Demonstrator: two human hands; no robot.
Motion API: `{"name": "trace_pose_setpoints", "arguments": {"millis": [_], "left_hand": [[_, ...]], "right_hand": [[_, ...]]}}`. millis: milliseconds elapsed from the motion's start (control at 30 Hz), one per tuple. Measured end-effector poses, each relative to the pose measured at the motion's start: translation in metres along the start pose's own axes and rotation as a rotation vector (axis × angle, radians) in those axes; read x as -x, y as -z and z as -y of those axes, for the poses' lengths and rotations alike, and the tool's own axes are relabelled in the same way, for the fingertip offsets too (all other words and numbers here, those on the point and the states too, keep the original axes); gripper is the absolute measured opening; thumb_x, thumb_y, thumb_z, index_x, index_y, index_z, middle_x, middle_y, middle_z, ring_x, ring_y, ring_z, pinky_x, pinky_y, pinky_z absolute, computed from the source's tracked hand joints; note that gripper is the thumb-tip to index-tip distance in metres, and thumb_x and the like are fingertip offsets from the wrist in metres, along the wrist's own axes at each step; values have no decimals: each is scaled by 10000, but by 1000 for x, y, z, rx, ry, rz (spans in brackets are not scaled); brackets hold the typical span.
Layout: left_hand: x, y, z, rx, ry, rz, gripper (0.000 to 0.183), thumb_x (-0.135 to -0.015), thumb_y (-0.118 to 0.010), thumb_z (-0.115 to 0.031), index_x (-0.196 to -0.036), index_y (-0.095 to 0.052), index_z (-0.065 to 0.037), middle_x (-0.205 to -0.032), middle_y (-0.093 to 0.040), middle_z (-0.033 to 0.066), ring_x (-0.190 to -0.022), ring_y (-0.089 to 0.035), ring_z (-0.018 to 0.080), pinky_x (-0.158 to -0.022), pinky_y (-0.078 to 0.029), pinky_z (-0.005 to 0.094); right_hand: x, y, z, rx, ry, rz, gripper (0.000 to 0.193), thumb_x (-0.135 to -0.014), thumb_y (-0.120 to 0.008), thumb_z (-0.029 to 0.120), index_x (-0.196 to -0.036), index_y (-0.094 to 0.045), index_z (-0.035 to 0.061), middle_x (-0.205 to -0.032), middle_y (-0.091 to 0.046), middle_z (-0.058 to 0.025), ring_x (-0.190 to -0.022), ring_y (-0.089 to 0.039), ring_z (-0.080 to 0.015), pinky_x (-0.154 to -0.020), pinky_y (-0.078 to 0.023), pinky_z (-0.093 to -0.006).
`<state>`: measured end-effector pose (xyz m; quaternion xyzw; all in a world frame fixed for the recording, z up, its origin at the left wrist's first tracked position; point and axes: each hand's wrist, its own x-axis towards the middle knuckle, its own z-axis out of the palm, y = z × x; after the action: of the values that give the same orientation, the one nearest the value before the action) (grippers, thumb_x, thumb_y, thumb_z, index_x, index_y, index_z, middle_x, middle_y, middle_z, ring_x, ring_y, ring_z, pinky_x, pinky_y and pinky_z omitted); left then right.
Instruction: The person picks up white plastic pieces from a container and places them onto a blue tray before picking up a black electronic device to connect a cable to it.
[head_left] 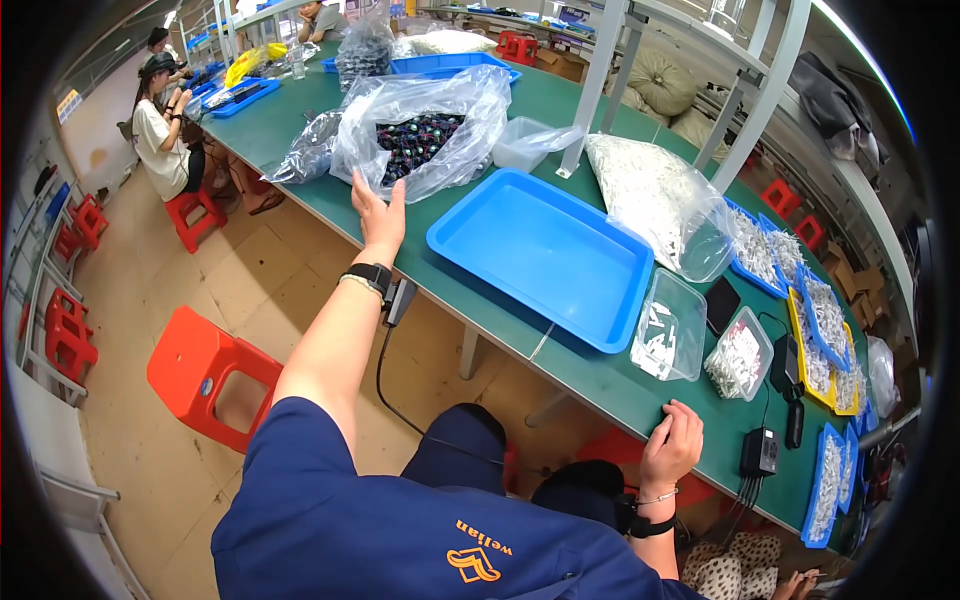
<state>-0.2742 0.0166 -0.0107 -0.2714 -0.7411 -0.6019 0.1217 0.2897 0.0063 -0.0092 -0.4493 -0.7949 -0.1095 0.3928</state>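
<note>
My left hand (pixel 380 218) reaches to the near side of a large clear plastic bag (pixel 470 115), its fingers stretched and the thumb apart, touching the bag's edge. Inside the bag lies a heap of small dark parts (pixel 415 143) with bluish and reddish glints. To the right of that bag, a blue tray (pixel 540 255) lies on the green table, with nothing in it. My right hand (pixel 674 442) rests at the table's front edge, fingers loosely bent and nothing seen in them. Nearest to it are a clear tub of white pieces (pixel 668 335) and a fuller clear tub (pixel 738 358).
A bag of white parts (pixel 640 185) leans behind the tray, beside grey shelf posts (pixel 600 85). Blue and yellow trays (pixel 825 480) of white pieces line the right end. A black phone (pixel 721 305) and charger (pixel 759 452) lie there. A red stool (pixel 205 365) stands at left; other people sit beyond.
</note>
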Motion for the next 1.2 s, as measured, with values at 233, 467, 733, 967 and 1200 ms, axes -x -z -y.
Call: {"name": "trace_pose_setpoints", "arguments": {"millis": [233, 467, 733, 967, 1200], "left_hand": [[7, 0, -4, -187, -66, 25, 1013, -940, -678, -469, -1626, -6, -146, -1592, -127, 377, -1342, -433, 561, -1111, -404, 539], [16, 8, -29, -360, 38, 141, 997, -962, -606, -545, -1639, 54, -228, -1598, -7, 436, -1237, -522, 601, -1090, -433, 531], [32, 6, -27, -514, -13, 130, 844, -1019, -471, -584, -1639, -89, -157, -1577, -158, 434, -1329, -469, 546, -1146, -362, 530], [42, 8, -8, -629, -79, 171, 749, -1061, -396, -534, -1637, -113, -147, -1617, -233, 318, -1444, -379, 445, -1200, -287, 515], [41, 8, -10, -691, -98, 280, 759, -1049, -380, -594, -1642, -128, -194, -1579, -392, 226, -1471, -369, 361, -1207, -244, 535]], "right_hand": [[-1, 1, 1, -10, -6, -33, 139, -888, -580, 68, -984, -681, 68, -1067, -704, -100, -995, -648, -317, -843, -500, -424], [3, 1, 1, -28, 5, -56, 121, -871, -605, 82, -968, -677, 77, -1048, -707, -91, -973, -661, -303, -830, -504, -414], [9, -1, -2, -48, 37, -97, 133, -876, -629, 129, -989, -683, 83, -1085, -714, -87, -1019, -676, -296, -888, -510, -418], [27, -5, -3, -19, 108, -168, 282, -893, -663, 224, -1137, -705, 89, -1168, -721, -75, -1136, -666, -276, -1007, -451, -433], [52, -9, -9, 36, 118, -147, 460, -877, -684, 221, -1329, -634, 153, -1358, -619, -17, -1247, -572, -203, -1076, -379, -412]]}}
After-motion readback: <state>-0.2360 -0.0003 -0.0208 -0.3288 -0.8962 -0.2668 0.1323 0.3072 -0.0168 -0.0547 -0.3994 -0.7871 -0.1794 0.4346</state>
